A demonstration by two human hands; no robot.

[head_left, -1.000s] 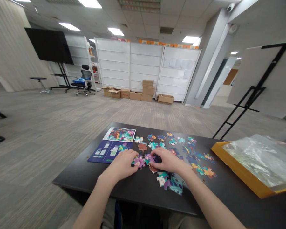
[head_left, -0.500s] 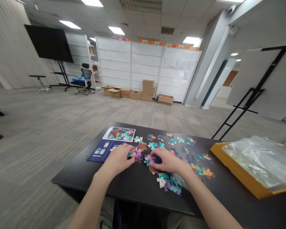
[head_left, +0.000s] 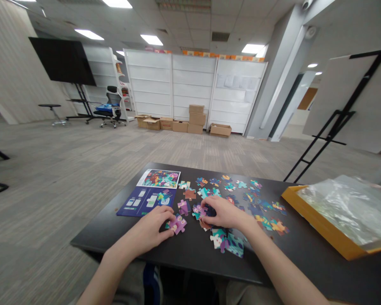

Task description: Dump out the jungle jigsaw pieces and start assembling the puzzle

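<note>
Hands apart. Left hand pinches pink piece on black table. Right hand fingers pink-teal piece, can't tell if gripped. Purple piece between. Picture sheet beyond left hand; yellow box far right.

I saw puzzle pieces scattered over the middle and right of the desk. On the seated person's left lay a booklet, with a picture sheet at its far edge. Plastic wrapping filled a box at the right end. Beyond, on the floor, cardboard boxes stood before shelves.
</note>
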